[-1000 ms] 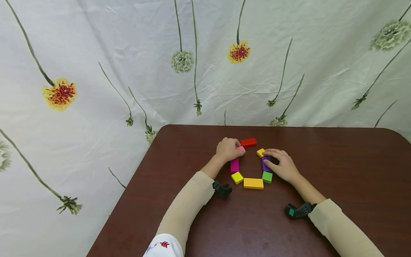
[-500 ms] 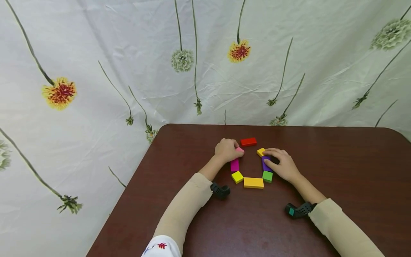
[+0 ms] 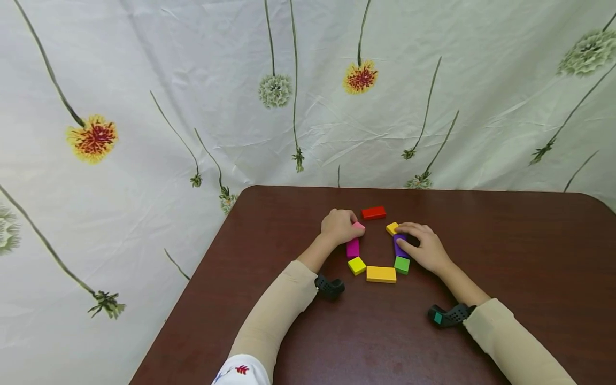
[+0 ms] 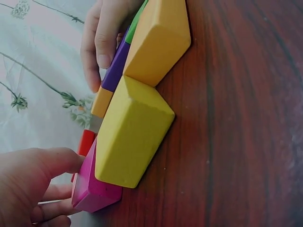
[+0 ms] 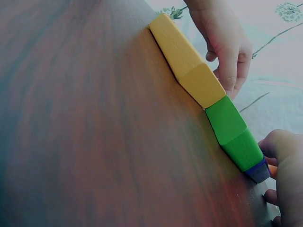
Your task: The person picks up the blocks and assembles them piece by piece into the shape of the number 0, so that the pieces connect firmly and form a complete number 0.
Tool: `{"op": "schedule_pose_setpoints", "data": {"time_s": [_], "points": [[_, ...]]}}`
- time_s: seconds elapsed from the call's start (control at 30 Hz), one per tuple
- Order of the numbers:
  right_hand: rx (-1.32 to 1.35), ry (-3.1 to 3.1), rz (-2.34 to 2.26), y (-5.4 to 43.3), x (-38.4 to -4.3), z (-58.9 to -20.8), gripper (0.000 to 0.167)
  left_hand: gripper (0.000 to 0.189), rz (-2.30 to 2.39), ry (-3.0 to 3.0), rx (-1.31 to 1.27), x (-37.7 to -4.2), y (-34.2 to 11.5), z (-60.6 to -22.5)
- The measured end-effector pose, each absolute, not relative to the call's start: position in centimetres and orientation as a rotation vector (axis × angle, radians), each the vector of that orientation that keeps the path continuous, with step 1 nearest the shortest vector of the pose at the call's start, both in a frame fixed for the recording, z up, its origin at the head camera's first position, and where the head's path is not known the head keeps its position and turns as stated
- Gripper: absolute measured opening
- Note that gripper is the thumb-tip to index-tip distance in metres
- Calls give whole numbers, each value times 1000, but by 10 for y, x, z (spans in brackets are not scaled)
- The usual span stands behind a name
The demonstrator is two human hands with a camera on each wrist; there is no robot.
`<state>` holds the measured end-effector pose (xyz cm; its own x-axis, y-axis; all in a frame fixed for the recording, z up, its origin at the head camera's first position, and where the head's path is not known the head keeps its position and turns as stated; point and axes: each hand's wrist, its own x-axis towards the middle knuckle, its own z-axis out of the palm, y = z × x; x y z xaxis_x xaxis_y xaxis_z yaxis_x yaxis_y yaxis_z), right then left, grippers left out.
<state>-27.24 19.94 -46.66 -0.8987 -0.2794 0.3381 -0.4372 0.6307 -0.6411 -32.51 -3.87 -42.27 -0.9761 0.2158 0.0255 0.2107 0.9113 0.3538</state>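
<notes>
In the head view my left hand (image 3: 339, 225) pinches a pink block (image 3: 358, 225), mostly covered by the fingers. Just nearer lies a magenta block (image 3: 353, 248), which the left wrist view shows beside the left thumb. My right hand (image 3: 423, 246) touches the blocks on the other side: its thumb lies at a purple block (image 3: 400, 246) and its fingertips reach a small yellow-orange block (image 3: 392, 228). A green block (image 3: 401, 265) adjoins the purple one. At the near side are an orange block (image 3: 381, 275) and a yellow block (image 3: 357, 266), touching at a corner.
A red block (image 3: 374, 213) lies at the far side, apart from the others. All the blocks rest on a dark brown table (image 3: 385, 337) with rounded far corners. Behind it hangs a white flower-patterned cloth (image 3: 212, 64).
My left hand has drawn slightly left and nearer with the pink block, away from the red block. My right hand stays in place.
</notes>
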Motion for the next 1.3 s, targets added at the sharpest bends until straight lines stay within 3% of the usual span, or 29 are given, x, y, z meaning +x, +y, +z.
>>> {"op": "schedule_pose_setpoints", "data": {"time_s": [0.63,1.0,1.3], "points": [[581,-2649,1122,200,-273,-466,33,36,514,3091,381,-321,-40,-424],[594,-2645,1117,199,-273,-468,32,29,851,2992,882,-310,-73,-442],[599,-2633,1119,199,-273,-468,32,42,934,2891,954,-302,-82,-454]]}}
